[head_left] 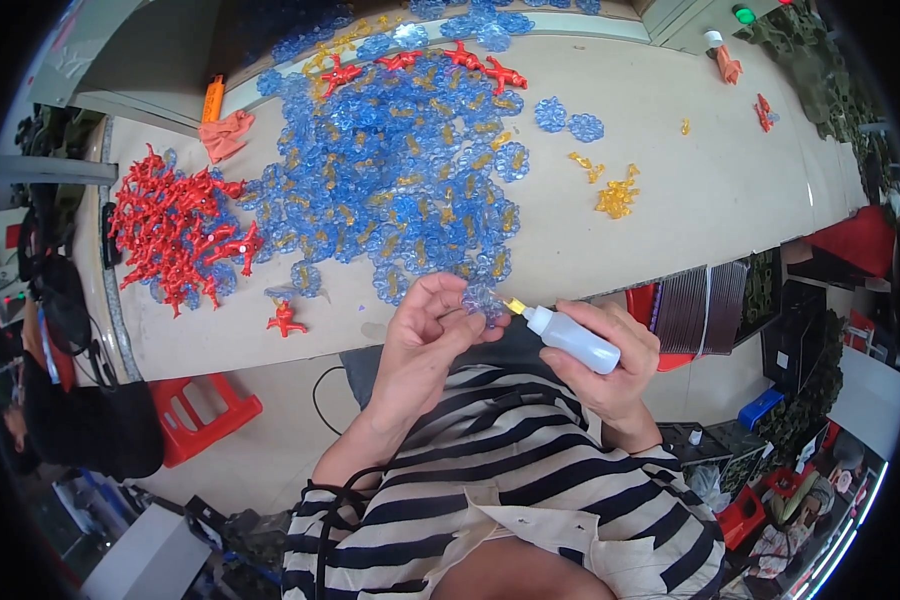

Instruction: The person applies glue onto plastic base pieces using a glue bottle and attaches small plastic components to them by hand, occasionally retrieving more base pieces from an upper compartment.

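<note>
Near the counter (690,190), the left hand (426,338) is pinching a blue piece (481,300); the right hand (622,358) is gripping a bottle (578,343), its yellow tip (515,306) pointing at the piece. Too hard a squeeze could be causing overflow. Beyond, a blue heap (360,150) is crowding the counter, hindering forward reach; red figures (165,225) are lying leftward.

The blue heap (380,165) blocks the middle; the table (735,185) has room rightward.
</note>
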Demonstrator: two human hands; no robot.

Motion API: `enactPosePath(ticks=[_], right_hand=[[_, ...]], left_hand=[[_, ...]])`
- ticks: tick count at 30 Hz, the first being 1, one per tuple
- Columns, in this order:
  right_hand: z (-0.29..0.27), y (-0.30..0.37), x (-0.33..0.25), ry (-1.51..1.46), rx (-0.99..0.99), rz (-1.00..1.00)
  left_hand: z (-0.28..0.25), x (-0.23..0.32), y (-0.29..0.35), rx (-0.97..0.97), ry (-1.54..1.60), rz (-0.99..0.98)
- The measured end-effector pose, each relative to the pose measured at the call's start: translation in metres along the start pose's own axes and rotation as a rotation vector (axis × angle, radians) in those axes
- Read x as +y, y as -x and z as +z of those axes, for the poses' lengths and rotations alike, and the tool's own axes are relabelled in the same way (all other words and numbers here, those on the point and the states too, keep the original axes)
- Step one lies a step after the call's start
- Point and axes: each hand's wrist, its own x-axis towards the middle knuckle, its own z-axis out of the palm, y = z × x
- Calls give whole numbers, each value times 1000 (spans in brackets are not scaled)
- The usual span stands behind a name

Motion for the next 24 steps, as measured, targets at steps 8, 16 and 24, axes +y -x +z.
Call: enactPosePath(ticks=[8,16,24], right_hand=[[0,1,-2,136,-63,-29],[3,-2,-3,140,-59,11],[3,-2,-5,145,-79,20]], left_hand=[[4,3,-1,41,0,-25],[3,3,-1,17,-28,-2],[1,0,-1,34,-46,13]])
